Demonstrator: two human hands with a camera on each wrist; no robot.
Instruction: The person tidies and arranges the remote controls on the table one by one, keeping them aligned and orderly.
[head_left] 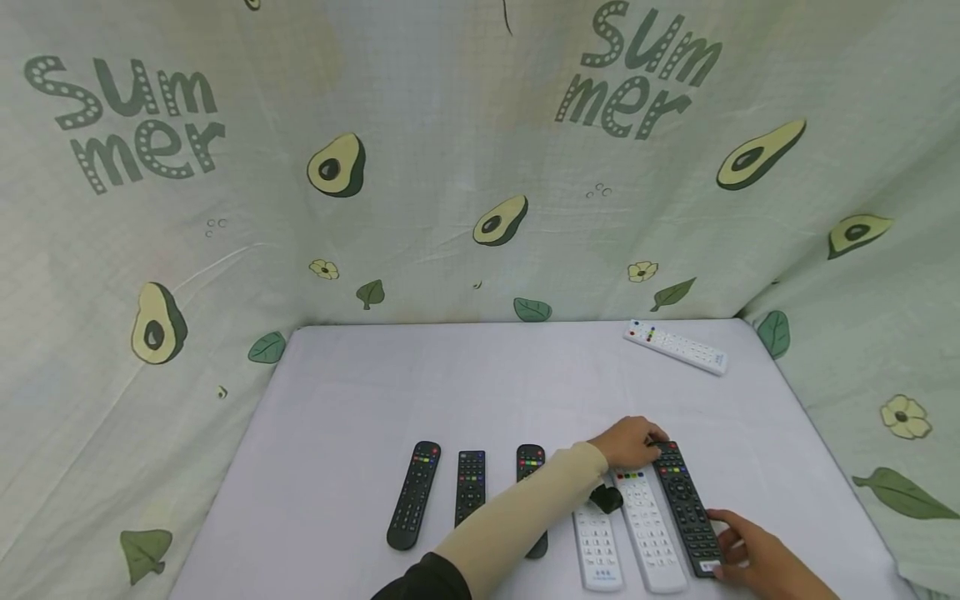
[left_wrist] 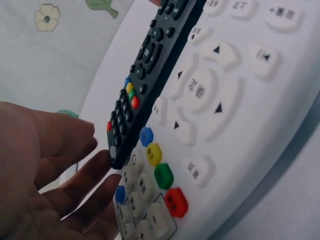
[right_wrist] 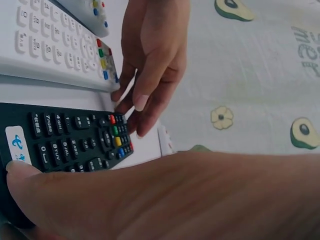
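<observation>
A black remote control lies at the right end of a row on the table. My right hand holds its near end, the thumb by the white label and the fingers along the right side. My left hand reaches across to the far end of that remote, its loosely bent fingers touching the tip. Just left of the black remote lies a long white remote, its top end close under the left hand. Another white remote sits beside it, partly covered by the left wrist.
Farther left lie black remotes: one tilted, one upright in the row, and one partly hidden by the left sleeve. A white remote lies askew at the table's back right. Printed cloth hangs around the table.
</observation>
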